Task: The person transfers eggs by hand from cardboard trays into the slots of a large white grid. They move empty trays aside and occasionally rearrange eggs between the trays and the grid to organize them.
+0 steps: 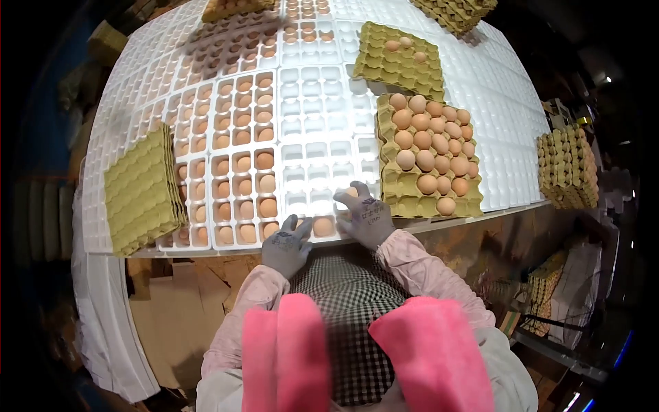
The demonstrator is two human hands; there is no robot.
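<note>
My left hand (287, 248), in a grey glove, is at the front edge of a white compartmented tray (307, 152), its fingers curled over an egg in the front row. My right hand (367, 218), gloved too, has its fingers round a pale egg (348, 193) above the same tray. Between the hands one brown egg (322, 226) lies in a front compartment. Right of my right hand, a yellowish pulp tray (401, 199) bears several rows of eggs. White trays filled with brown eggs (241, 162) are left of my left hand.
Empty pulp trays (141, 189) are stacked at the left front. Another pulp tray (398, 65) with a few eggs lies behind the full one. More stacks stand at the right edge (568, 168) and at the back (456, 12). Cardboard (168, 312) lies below the table edge.
</note>
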